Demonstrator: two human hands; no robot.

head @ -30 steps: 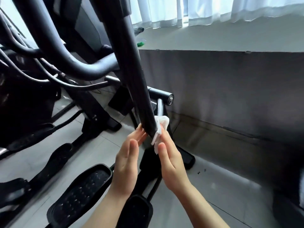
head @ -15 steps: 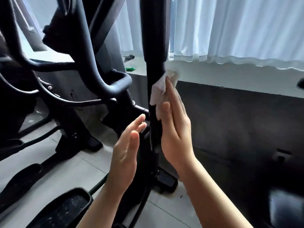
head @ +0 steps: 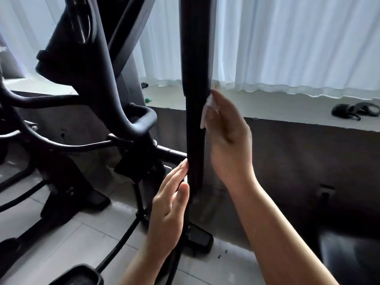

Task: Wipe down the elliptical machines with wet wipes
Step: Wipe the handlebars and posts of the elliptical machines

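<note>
Two hands work the upright bar [head: 195, 99]: our right hand [head: 228, 136] presses the limp, light wet wipe [head: 207, 112] flat against it, fingers extended; our left hand [head: 170, 202], unclenched, steadies below.

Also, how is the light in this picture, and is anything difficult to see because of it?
Head view: strong backlight comes through the white curtains, which look almost washed out; the black upright bar and the machine frame are nearly silhouettes with little surface detail. The right hand and its wet wipe are clear enough; the wide lens bends the edges.
</note>
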